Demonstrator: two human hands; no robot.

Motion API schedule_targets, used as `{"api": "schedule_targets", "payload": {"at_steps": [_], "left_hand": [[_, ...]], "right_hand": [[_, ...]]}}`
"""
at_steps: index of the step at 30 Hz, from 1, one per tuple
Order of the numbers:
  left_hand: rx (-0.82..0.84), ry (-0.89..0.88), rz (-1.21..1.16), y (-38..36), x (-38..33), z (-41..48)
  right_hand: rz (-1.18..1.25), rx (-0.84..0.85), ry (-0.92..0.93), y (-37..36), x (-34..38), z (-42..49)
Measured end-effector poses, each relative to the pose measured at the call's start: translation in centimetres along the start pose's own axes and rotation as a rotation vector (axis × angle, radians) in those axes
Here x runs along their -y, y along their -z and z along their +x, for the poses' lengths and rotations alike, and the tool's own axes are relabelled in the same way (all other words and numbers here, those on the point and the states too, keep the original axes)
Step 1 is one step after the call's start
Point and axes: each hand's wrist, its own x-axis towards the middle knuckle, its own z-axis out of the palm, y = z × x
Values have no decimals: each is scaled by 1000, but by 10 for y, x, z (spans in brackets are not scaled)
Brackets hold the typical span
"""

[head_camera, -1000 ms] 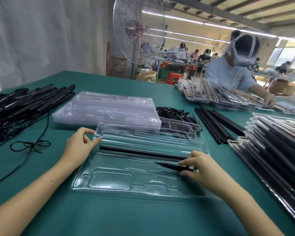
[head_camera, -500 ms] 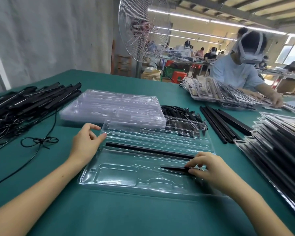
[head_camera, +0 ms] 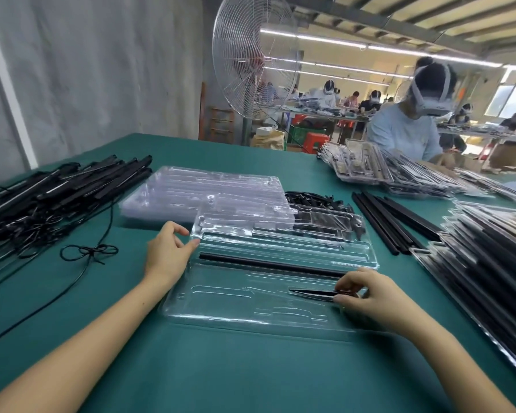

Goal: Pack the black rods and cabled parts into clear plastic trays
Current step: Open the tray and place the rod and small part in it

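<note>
Clear tray (head_camera: pixel 221 305) holds black rod (head_camera: pixel 268 265); right hand (head_camera: pixel 373 299) pinches black piece (head_camera: pixel 310 293)
</note>
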Motion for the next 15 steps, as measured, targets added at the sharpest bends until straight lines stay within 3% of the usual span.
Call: {"api": "schedule_targets", "payload": {"at_steps": [3, 7, 12, 15], "left_hand": [[3, 17, 6, -2, -6, 5], [152, 2, 166, 16, -3, 28], [-147, -39, 414, 76, 30, 72], [-113, 38, 598, 103, 58, 94]], "right_hand": [[21, -19, -16, -4, -2, 0], [101, -36, -44, -4, -6, -1], [114, -41, -39, -4, -10, -2], [100, -44, -37, -3, -9, -2]]}}
